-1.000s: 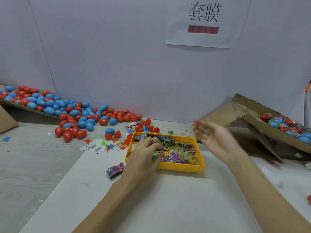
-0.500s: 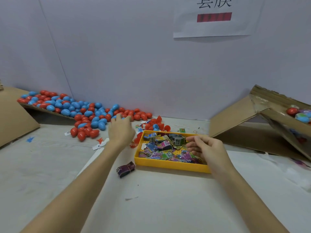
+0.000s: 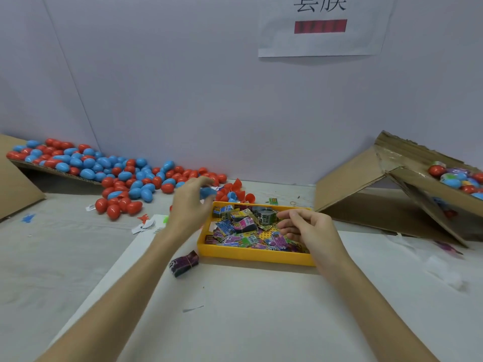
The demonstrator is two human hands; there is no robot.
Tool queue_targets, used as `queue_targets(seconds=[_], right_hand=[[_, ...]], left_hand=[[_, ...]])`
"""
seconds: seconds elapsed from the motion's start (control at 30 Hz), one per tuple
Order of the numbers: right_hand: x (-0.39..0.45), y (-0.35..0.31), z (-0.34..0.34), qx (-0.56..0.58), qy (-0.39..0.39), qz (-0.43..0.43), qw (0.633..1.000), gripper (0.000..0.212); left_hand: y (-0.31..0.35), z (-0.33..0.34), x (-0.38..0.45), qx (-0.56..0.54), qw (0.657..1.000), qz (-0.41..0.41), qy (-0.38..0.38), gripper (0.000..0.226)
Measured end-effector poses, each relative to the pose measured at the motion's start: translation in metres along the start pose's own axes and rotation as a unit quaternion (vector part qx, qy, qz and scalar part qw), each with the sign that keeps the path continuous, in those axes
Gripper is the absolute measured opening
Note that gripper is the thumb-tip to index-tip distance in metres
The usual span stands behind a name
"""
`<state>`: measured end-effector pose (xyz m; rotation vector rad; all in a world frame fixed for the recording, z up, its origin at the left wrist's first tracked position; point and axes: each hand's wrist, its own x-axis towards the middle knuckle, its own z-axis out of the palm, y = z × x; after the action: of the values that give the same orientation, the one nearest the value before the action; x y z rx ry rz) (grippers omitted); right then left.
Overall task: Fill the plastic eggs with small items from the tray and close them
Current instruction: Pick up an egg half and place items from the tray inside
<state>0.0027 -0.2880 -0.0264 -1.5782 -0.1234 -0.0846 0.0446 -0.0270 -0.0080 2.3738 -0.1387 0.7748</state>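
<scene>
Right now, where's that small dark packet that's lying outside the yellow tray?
In the head view, the dark packet lies on the white sheet just off the yellow tray's near-left corner, beside the left forearm.

Even, soft overhead light, moderately bright; no glare on the wall (image 3: 209, 87); shadows faint, one thin band under the yellow tray (image 3: 256, 257), a darker pocket beneath the cardboard ramp (image 3: 352, 178); wide-angle bowing at the edges (wall seam leans); left hand (image 3: 189, 205) motion-blurred; overall slightly soft.

wall sign (image 3: 321, 27) cropped, egg (image 3: 207, 192) half-hidden
</scene>
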Motion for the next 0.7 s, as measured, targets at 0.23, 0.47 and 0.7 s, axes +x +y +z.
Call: queue_targets(seconds=[0.23, 0.47, 0.7], right_hand=[[-0.006, -0.002, 0.005, -0.067, -0.025, -0.051, 0.996, 0.022], [-0.011, 0.001, 0.01, -0.119, -0.049, -0.102, 0.986, 0.015], [-0.013, -0.001, 0.012, -0.079, -0.045, -0.074, 0.993, 0.032]], left_hand=[[0.063, 0.023, -0.068, -0.181, 0.976, 0.111, -0.044, 0.034], [0.065, 0.026, -0.079, -0.169, 0.972, 0.157, -0.042, 0.035], [0.069, 0.028, -0.081, -0.204, 0.97, 0.126, -0.042, 0.03]])
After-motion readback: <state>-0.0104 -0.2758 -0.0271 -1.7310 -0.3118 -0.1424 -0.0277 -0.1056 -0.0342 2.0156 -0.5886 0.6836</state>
